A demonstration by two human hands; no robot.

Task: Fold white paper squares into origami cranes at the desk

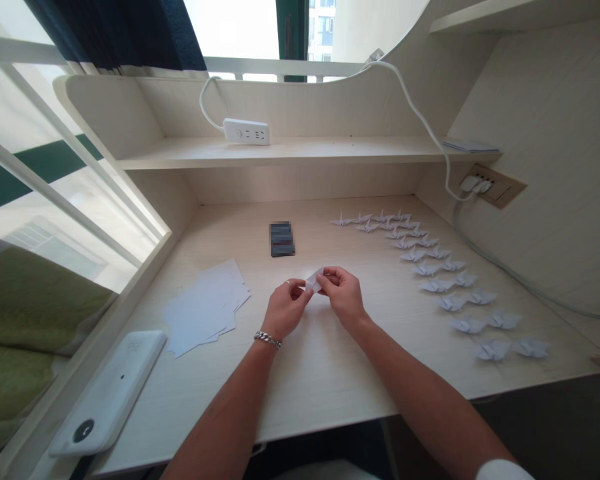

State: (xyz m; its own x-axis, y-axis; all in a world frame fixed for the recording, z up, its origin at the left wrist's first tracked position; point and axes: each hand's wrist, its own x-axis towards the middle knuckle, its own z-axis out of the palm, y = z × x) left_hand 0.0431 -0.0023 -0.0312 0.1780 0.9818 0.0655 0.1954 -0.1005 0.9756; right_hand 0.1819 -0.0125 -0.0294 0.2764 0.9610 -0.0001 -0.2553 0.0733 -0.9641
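A small folded piece of white paper [314, 280] is held above the middle of the desk, between both hands. My left hand [287, 308], with a ring and a chain bracelet, pinches its left side. On its right side, the thumb and fingers of my right hand [345, 294] are closed. The exact fold is too small to make out. To the left lies a loose stack of white paper sheets [205, 307]. Several folded paper cranes [430, 269] stand in rows along the right side of the desk.
A dark, blurred rectangular object [282, 239] lies behind my hands. At the left front edge is a long white device [113, 393]. A white power strip [247, 132] sits on the shelf [310, 151]. Cables run along the right wall from a wall socket [493, 185].
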